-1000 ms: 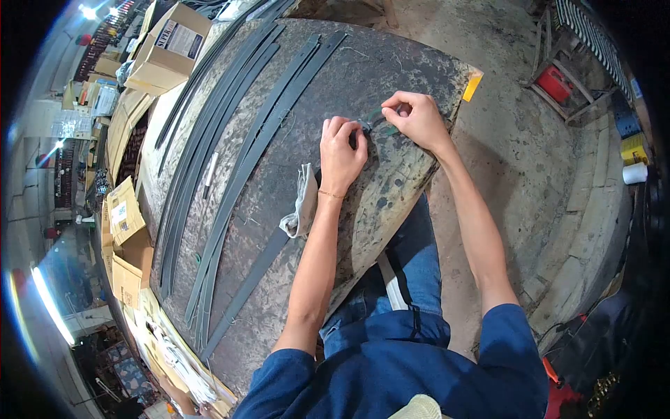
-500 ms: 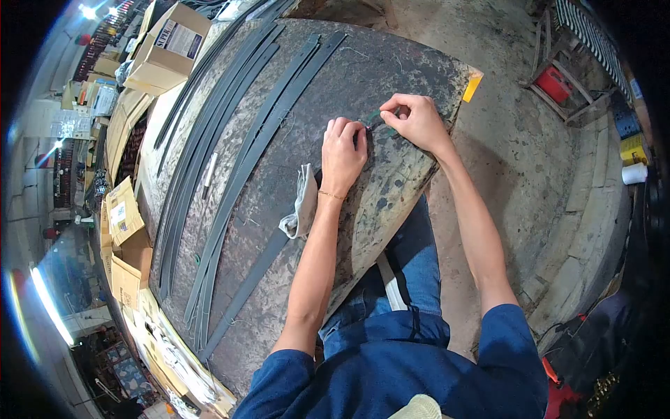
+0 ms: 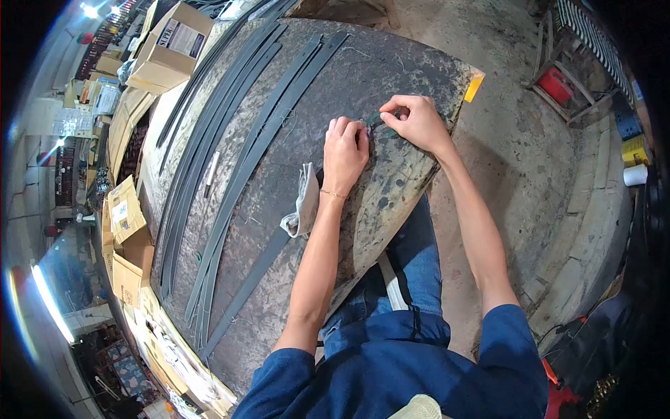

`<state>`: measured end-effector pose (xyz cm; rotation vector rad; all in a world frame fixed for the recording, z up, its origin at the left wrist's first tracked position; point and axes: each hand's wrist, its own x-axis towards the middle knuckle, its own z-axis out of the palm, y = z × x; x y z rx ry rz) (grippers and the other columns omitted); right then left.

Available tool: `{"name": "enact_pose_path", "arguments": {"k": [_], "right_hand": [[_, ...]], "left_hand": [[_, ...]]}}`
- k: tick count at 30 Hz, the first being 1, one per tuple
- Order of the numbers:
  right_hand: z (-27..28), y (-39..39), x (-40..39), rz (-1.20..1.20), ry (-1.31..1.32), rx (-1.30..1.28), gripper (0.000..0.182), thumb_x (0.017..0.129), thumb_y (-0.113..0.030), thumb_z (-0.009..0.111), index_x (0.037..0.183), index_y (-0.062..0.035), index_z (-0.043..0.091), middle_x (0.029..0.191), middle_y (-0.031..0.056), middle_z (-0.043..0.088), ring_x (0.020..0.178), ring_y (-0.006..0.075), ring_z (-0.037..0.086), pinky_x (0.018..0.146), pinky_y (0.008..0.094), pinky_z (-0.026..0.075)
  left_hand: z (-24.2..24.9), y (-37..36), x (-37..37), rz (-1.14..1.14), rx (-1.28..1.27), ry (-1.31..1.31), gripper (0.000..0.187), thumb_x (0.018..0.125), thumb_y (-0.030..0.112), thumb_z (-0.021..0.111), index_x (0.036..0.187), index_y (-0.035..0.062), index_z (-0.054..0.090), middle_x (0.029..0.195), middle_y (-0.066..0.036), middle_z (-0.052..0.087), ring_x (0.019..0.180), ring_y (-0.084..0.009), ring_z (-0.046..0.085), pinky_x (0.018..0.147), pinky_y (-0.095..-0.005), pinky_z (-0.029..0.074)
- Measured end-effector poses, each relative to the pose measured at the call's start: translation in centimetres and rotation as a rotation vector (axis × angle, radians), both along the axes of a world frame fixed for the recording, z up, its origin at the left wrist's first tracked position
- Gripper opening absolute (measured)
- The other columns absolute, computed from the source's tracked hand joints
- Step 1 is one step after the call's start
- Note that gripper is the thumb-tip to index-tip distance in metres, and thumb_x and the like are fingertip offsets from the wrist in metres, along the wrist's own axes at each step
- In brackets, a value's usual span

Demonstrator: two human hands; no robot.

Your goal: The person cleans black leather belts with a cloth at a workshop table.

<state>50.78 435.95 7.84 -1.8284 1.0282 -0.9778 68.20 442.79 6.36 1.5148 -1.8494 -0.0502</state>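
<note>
Over the near right part of a dark, worn table [image 3: 307,153], my left hand [image 3: 346,153] is closed, its fingers curled downward; whatever they grip is hidden. Close to its right, my right hand [image 3: 417,122] makes a pinch with thumb and forefinger. Something small and green [image 3: 377,119] shows between the two hands, too small to name. A grey cloth [image 3: 301,202] lies by my left wrist, on a dark strip [image 3: 248,283] that runs toward the lower left. Several long dark strips [image 3: 244,160] lie side by side farther left.
A white-and-black marker [image 3: 211,174] rests among the strips. Cardboard boxes [image 3: 167,63] line the table's left side, one of them open [image 3: 132,258]. Yellow tape [image 3: 474,87] marks the far right corner. A rack with a red box [image 3: 555,84] stands on the floor at right.
My right hand's pinch has stayed near the same spot; less green shows at its fingertips. The left hand is nearly still. The whole view has shifted very slightly.
</note>
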Motion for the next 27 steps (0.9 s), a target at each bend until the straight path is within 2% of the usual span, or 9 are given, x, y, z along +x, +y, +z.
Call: {"name": "enact_pose_path", "arguments": {"k": [2, 4, 11, 14, 16, 19, 20, 24, 27], "right_hand": [[0.0, 0.0, 0.0, -0.004, -0.009, -0.014, 0.015, 0.079, -0.011, 0.072, 0.09, -0.0005, 0.071, 0.071, 0.0029, 0.066, 0.056, 0.007, 0.048, 0.053, 0.0265, 0.042], [0.1, -0.1, -0.1, -0.001, 0.007, -0.009, 0.015, 0.078, -0.013, 0.071, 0.087, -0.0015, 0.071, 0.076, 0.0073, 0.07, 0.06, 0.0128, 0.059, 0.058, 0.0289, 0.048], [0.0, -0.5, -0.4, -0.026, -0.037, 0.034, 0.014, 0.078, -0.013, 0.072, 0.086, -0.0016, 0.071, 0.074, 0.0044, 0.069, 0.059, 0.0094, 0.055, 0.057, 0.0267, 0.046], [0.1, -0.4, -0.6, -0.007, -0.031, 0.01, 0.014, 0.078, -0.013, 0.072, 0.087, -0.0017, 0.071, 0.073, 0.0039, 0.068, 0.059, 0.0085, 0.053, 0.056, 0.0266, 0.046], [0.0, -0.3, -0.6, 0.011, -0.05, 0.009, 0.014, 0.079, -0.013, 0.072, 0.087, -0.002, 0.071, 0.073, 0.004, 0.068, 0.058, 0.0088, 0.053, 0.056, 0.0271, 0.045], [0.6, 0.1, -0.6, 0.038, 0.002, 0.019, 0.014, 0.079, -0.013, 0.072, 0.087, -0.0022, 0.072, 0.073, 0.0038, 0.068, 0.058, 0.0091, 0.052, 0.055, 0.0273, 0.045], [0.5, 0.0, -0.5, 0.045, -0.001, 0.017, 0.014, 0.079, -0.013, 0.072, 0.087, -0.0022, 0.072, 0.073, 0.0038, 0.068, 0.058, 0.0091, 0.052, 0.055, 0.0273, 0.045], [0.0, -0.1, -0.5, 0.038, 0.025, -0.027, 0.013, 0.08, -0.013, 0.071, 0.087, -0.0021, 0.071, 0.069, 0.0023, 0.065, 0.057, 0.0077, 0.051, 0.054, 0.0264, 0.042], [-1.6, -1.0, -0.3, -0.012, -0.14, 0.002, 0.011, 0.081, -0.01, 0.07, 0.087, -0.0009, 0.07, 0.064, -0.0021, 0.059, 0.058, 0.0034, 0.046, 0.052, 0.0228, 0.038]], "left_hand": [[0.0, 0.0, 0.0, 0.002, 0.007, -0.004, 0.008, 0.08, 0.003, 0.063, 0.086, -0.0005, 0.06, 0.086, -0.014, 0.056, 0.085, -0.0326, 0.054, 0.076, -0.0411, 0.046], [0.0, -0.1, -0.1, 0.005, -0.006, 0.003, 0.008, 0.08, 0.002, 0.063, 0.086, -0.0012, 0.058, 0.085, -0.015, 0.055, 0.084, -0.0327, 0.053, 0.075, -0.0416, 0.046], [0.5, 0.0, 0.3, 0.107, 0.002, 0.085, 0.01, 0.085, 0.007, 0.058, 0.086, -0.0031, 0.057, 0.082, -0.017, 0.054, 0.081, -0.0339, 0.053, 0.073, -0.0429, 0.044], [1.8, 0.5, 1.6, 0.078, 0.101, 0.122, 0.012, 0.087, 0.009, 0.057, 0.089, -0.0031, 0.056, 0.085, -0.018, 0.054, 0.083, -0.0354, 0.053, 0.076, -0.044, 0.044], [4.7, 2.7, 2.4, -0.015, 0.092, -0.141, 0.011, 0.085, 0.009, 0.06, 0.084, -0.0017, 0.055, 0.087, -0.017, 0.054, 0.085, -0.0349, 0.052, 0.077, -0.0438, 0.044], [8.5, 7.8, 3.9, 0.09, 0.167, -0.248, 0.02, 0.084, 0.012, 0.062, 0.1, 0.001, 0.058, 0.102, -0.015, 0.059, 0.099, -0.0334, 0.053, 0.085, -0.0419, 0.043], [8.7, 9.7, 5.0, 0.117, 0.247, -0.269, 0.028, 0.083, 0.016, 0.064, 0.107, 0.0017, 0.057, 0.108, -0.016, 0.058, 0.104, -0.0334, 0.052, 0.086, -0.0423, 0.042], [7.1, 17.1, 7.1, 0.159, 0.379, -0.318, 0.037, 0.081, 0.025, 0.066, 0.11, 0.0035, 0.057, 0.119, -0.016, 0.055, 0.111, -0.0344, 0.05, 0.088, -0.0447, 0.04], [5.4, 19.4, 7.3, 0.209, 0.389, -0.247, 0.036, 0.075, 0.015, 0.07, 0.107, 0.002, 0.058, 0.114, -0.015, 0.056, 0.108, -0.0343, 0.051, 0.089, -0.0434, 0.041]]}}
